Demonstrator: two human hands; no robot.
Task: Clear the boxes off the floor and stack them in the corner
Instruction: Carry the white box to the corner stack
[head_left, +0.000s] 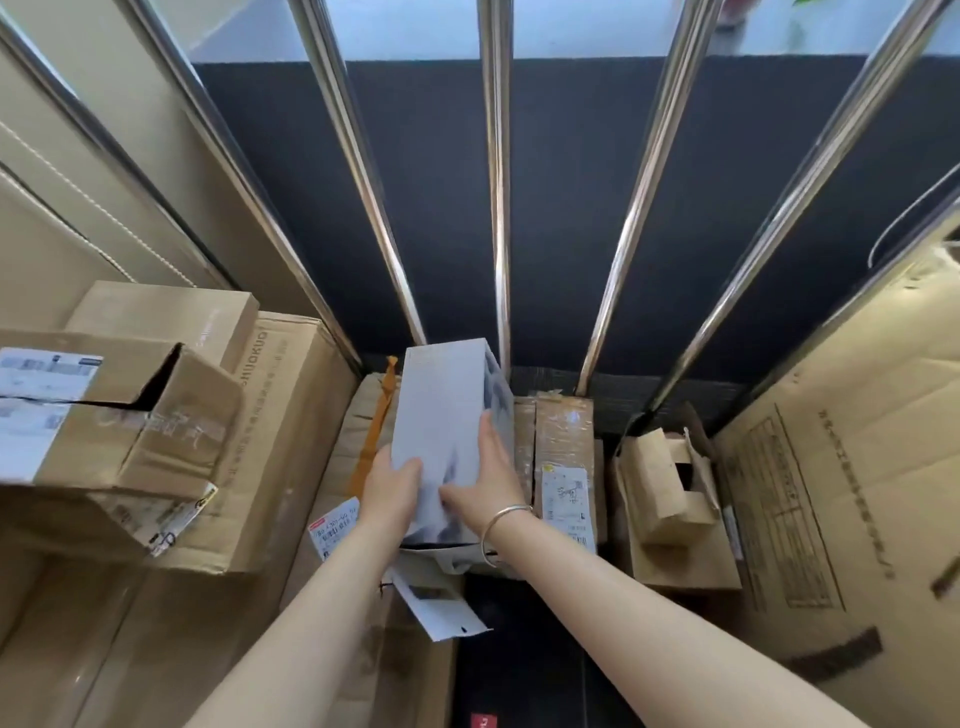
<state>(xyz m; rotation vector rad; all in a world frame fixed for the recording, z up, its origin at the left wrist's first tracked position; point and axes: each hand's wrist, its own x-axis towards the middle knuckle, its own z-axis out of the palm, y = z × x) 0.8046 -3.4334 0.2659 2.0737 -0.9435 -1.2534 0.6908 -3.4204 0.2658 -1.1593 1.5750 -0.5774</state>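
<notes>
A tall white box (441, 410) lies lengthwise in the middle of the view, on top of brown cartons by the metal railing. My left hand (389, 486) grips its near left edge, thumb across the top face. My right hand (485, 480) holds the near right edge with the fingers along the side and the thumb on top; a silver bangle sits on that wrist. The box's open white end flap (439, 605) hangs down below my wrists. Under the white box is a brown carton (340, 467) with an orange strip and a shipping label.
A stack of brown cartons (156, 415) fills the left. A taped carton (563, 447) and a small torn open box (667, 488) lie to the right. A large flattened cardboard sheet (852, 467) leans at far right. Steel railing bars (501, 208) stand behind the boxes.
</notes>
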